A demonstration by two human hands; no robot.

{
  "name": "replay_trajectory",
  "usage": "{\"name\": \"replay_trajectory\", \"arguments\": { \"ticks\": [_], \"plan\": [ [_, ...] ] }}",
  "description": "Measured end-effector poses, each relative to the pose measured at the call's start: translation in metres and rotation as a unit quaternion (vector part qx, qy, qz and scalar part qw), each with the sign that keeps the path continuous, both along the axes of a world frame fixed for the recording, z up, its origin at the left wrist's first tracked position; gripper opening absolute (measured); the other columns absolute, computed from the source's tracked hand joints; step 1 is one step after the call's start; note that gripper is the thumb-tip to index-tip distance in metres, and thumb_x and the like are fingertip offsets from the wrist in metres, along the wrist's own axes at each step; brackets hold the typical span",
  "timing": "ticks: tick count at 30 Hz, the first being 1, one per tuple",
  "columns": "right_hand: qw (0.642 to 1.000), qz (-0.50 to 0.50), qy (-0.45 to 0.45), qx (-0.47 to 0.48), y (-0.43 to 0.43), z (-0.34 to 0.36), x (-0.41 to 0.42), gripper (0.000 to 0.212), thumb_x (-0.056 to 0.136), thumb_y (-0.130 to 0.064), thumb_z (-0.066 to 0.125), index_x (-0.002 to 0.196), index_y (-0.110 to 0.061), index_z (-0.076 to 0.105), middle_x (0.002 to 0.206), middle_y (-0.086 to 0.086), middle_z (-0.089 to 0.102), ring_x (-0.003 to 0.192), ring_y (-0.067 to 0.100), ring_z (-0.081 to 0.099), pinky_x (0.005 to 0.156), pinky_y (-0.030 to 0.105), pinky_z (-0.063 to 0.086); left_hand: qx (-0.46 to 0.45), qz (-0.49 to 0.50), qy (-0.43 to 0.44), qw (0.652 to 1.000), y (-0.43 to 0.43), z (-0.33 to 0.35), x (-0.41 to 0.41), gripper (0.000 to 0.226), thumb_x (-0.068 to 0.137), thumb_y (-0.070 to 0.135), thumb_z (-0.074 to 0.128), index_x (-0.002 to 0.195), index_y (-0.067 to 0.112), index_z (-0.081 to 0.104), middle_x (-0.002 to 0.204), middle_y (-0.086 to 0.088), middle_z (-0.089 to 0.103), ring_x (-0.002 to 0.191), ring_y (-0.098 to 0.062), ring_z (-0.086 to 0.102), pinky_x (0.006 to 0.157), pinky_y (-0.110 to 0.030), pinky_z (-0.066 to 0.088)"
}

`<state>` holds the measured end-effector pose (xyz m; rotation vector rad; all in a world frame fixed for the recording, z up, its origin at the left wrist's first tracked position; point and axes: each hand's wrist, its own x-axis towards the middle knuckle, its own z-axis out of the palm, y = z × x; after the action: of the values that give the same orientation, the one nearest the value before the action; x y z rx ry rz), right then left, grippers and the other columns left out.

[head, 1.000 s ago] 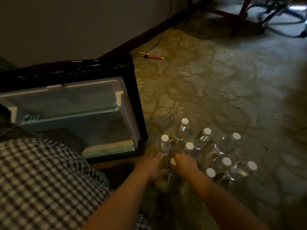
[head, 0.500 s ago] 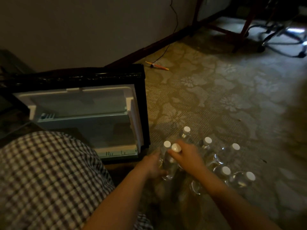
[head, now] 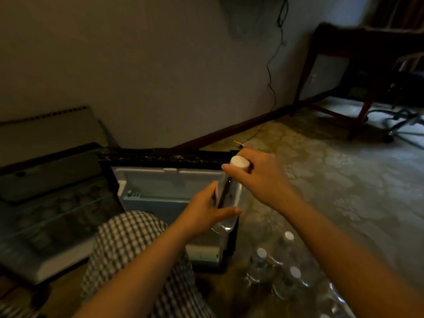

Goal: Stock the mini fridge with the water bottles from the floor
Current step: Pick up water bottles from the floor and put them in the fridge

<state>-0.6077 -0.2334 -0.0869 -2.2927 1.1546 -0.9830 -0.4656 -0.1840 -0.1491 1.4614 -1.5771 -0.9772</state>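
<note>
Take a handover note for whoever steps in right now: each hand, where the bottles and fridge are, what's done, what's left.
Left hand: grips the body of a clear plastic water bottle with a white cap.
Right hand: grips the same bottle at its cap end.
The bottle is held off the floor before the open door of the black mini fridge.
Other clear bottles stand on the patterned carpet, lower right; three caps show plainly.
Done: one bottle picked up; none visible on the door shelf; fridge interior too dark to judge.
Left: shelve this bottle, then the rest.
</note>
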Motion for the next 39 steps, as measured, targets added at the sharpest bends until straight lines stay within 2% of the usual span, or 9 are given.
{"name": "replay_trajectory", "arguments": {
  "ticks": [2, 5, 10, 17, 21, 23, 27, 34, 39],
  "plan": [
    [0.999, 0.023, -0.012, -0.023, -0.001, 0.023, 0.021, 0.027, 0.080, -0.044, 0.064, 0.074, -0.018, 0.057, 0.063, -0.010, 0.053, 0.058, 0.003, 0.050, 0.055, 0.015, 0.038, -0.036, 0.015, -0.018, 0.999, -0.001, 0.022, 0.022, 0.051, 0.075, 0.027, 0.073, 0.121, 0.022, 0.049, 0.101, 0.013, 0.059, 0.095, -0.003, 0.057, 0.084, -0.018, 0.051],
    [0.997, 0.055, -0.019, -0.045, -0.001, 0.054, 0.055, 0.032, 0.077, -0.048, 0.064, 0.081, -0.017, 0.062, 0.071, -0.004, 0.062, 0.066, 0.008, 0.058, 0.060, 0.023, 0.048, -0.073, 0.032, -0.030, 0.996, 0.000, 0.050, 0.056, 0.044, 0.075, 0.023, 0.073, 0.113, 0.024, 0.051, 0.098, 0.018, 0.059, 0.090, 0.006, 0.056, 0.074, -0.003, 0.046],
    [0.988, 0.142, -0.031, -0.050, 0.007, 0.091, 0.122, 0.025, 0.077, -0.041, 0.069, 0.086, -0.019, 0.061, 0.071, -0.010, 0.057, 0.061, 0.001, 0.050, 0.057, 0.013, 0.043, -0.089, 0.088, -0.022, 0.992, 0.018, 0.082, 0.125, 0.051, 0.076, 0.022, 0.072, 0.122, 0.020, 0.051, 0.113, -0.005, 0.063, 0.101, -0.013, 0.064, 0.090, -0.034, 0.054],
    [0.969, 0.244, -0.029, 0.007, 0.028, 0.083, 0.223, 0.031, 0.079, -0.036, 0.068, 0.102, -0.017, 0.061, 0.088, 0.000, 0.060, 0.075, 0.007, 0.051, 0.067, 0.020, 0.043, -0.089, 0.187, -0.054, 0.977, 0.068, 0.086, 0.221, 0.056, 0.073, 0.025, 0.075, 0.124, 0.020, 0.051, 0.114, -0.007, 0.063, 0.104, -0.018, 0.063, 0.092, -0.037, 0.053],
    [0.939, 0.327, 0.003, 0.108, 0.047, 0.060, 0.290, 0.049, 0.078, -0.032, 0.070, 0.123, -0.024, 0.053, 0.113, -0.005, 0.061, 0.100, 0.009, 0.057, 0.083, 0.022, 0.047, -0.076, 0.246, -0.041, 0.965, 0.103, 0.073, 0.276, 0.043, 0.078, 0.016, 0.070, 0.118, 0.018, 0.054, 0.108, -0.006, 0.065, 0.098, -0.008, 0.064, 0.085, -0.022, 0.053],
    [0.923, 0.362, 0.012, 0.135, 0.057, 0.046, 0.321, 0.055, 0.081, -0.030, 0.069, 0.131, -0.025, 0.044, 0.117, -0.010, 0.057, 0.103, 0.005, 0.054, 0.080, 0.016, 0.045, -0.074, 0.264, -0.029, 0.961, 0.115, 0.069, 0.301, 0.029, 0.080, 0.010, 0.067, 0.105, 0.022, 0.056, 0.097, 0.003, 0.065, 0.084, 0.008, 0.063, 0.074, -0.008, 0.051],
    [0.909, 0.378, 0.003, 0.177, 0.065, 0.020, 0.376, 0.057, 0.084, -0.027, 0.066, 0.134, -0.022, 0.039, 0.126, -0.005, 0.055, 0.109, 0.005, 0.050, 0.086, 0.020, 0.042, -0.037, 0.291, -0.026, 0.956, 0.127, 0.053, 0.346, 0.029, 0.081, 0.000, 0.064, 0.087, 0.027, 0.053, 0.083, 0.011, 0.060, 0.068, 0.018, 0.059, 0.064, -0.002, 0.046],
    [0.899, 0.399, 0.040, 0.177, 0.061, -0.033, 0.455, 0.057, 0.082, -0.019, 0.068, 0.133, -0.016, 0.042, 0.128, 0.003, 0.058, 0.117, 0.014, 0.055, 0.086, 0.018, 0.044, 0.016, 0.320, 0.029, 0.947, 0.136, 0.000, 0.411, 0.033, 0.080, 0.006, 0.066, 0.107, 0.021, 0.054, 0.095, 0.008, 0.063, 0.088, 0.002, 0.060, 0.071, -0.010, 0.051],
    [0.908, 0.383, 0.058, 0.159, 0.061, -0.074, 0.504, 0.054, 0.080, -0.027, 0.069, 0.129, -0.024, 0.045, 0.127, 0.002, 0.059, 0.119, 0.020, 0.055, 0.100, 0.045, 0.046, 0.057, 0.365, 0.047, 0.928, 0.143, -0.038, 0.454, 0.042, 0.082, 0.010, 0.065, 0.122, 0.012, 0.052, 0.108, 0.001, 0.060, 0.101, -0.011, 0.057, 0.078, -0.014, 0.047]
  ]
}}
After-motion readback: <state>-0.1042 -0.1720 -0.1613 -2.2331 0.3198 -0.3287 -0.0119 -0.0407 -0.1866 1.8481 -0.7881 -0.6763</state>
